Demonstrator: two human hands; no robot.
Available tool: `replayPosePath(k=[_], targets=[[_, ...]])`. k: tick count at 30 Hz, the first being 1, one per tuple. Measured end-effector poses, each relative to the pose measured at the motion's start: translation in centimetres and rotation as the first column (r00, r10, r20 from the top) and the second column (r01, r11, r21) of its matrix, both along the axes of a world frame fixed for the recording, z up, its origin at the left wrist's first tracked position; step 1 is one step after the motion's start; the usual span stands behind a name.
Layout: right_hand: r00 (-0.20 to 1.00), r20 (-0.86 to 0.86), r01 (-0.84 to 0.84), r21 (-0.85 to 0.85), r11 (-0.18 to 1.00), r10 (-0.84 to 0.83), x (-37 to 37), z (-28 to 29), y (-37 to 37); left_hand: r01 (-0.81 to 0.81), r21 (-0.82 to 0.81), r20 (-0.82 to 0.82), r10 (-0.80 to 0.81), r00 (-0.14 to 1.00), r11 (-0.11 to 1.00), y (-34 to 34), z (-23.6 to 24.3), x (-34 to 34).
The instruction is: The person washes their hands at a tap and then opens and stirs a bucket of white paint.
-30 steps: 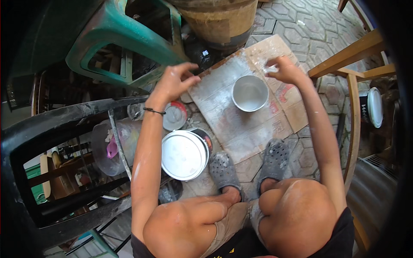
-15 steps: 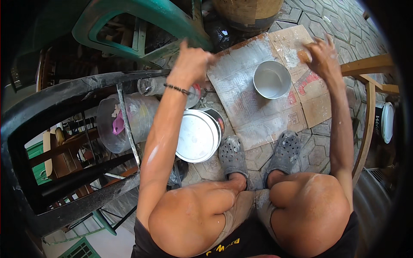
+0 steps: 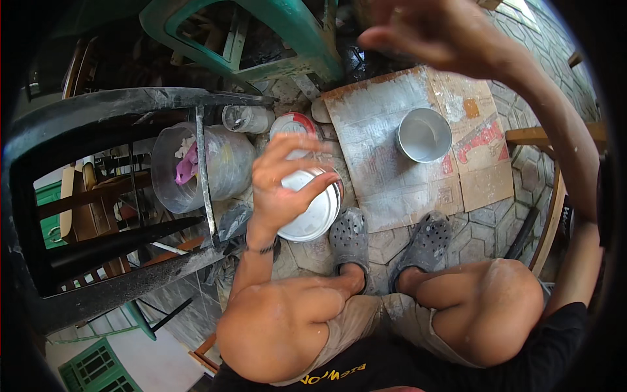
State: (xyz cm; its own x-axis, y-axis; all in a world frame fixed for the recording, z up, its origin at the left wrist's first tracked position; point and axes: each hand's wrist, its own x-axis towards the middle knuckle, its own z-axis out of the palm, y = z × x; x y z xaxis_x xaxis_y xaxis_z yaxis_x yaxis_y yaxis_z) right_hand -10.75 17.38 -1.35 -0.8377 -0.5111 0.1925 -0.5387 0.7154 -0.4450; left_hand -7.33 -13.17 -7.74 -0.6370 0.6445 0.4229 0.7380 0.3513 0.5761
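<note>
My left hand is raised in front of a white-lidded paint bucket, with its fingers apart and nothing in it. My right hand is lifted at the top edge, beyond the cardboard. Its fingers look stretched out and hold nothing that I can see, though motion smears them and the frame cuts some off. Below that hand, a round metal can stands upright on a flattened cardboard sheet, and neither hand touches it. Pale grey-white smears cover much of the cardboard.
A black wooden frame fills the left side, by a clear plastic tub lying tilted with scraps inside. A green plastic chair stands at the far side. Wooden legs are at right. My grey clogs rest on the paving.
My left hand has drawn back toward me from the cardboard's left edge, its fingers spreading. My right hand has risen up and away from the cardboard's right side. The view has shifted slightly.
</note>
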Motion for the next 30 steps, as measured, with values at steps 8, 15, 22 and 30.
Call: replayPosePath(k=[8,15,22,30], targets=[[0.858,0.468,-0.153,-0.158,0.976,0.211,0.0,-7.7,-10.2,0.032,-0.067,0.2,-0.019,0.98,0.997,-6.0,-1.2,4.3],[0.593,0.794,0.062,-0.209,0.976,0.133,-0.5,-17.0,-14.3,-0.387,-0.125,0.169,0.404,0.899,0.913,-12.8,-5.1,9.2],[0.052,0.97,0.33,-0.239,0.913,0.236,2.2,-17.7,-16.2,-0.657,-0.042,0.627,0.532,0.569,0.752,-12.5,-8.3,13.9],[0.001,0.982,0.419,-0.171,0.892,0.188,4.3,-17.5,-17.6,-0.904,-0.123,0.964,-0.168,-0.207,0.41,-12.7,-11.3,14.5]])
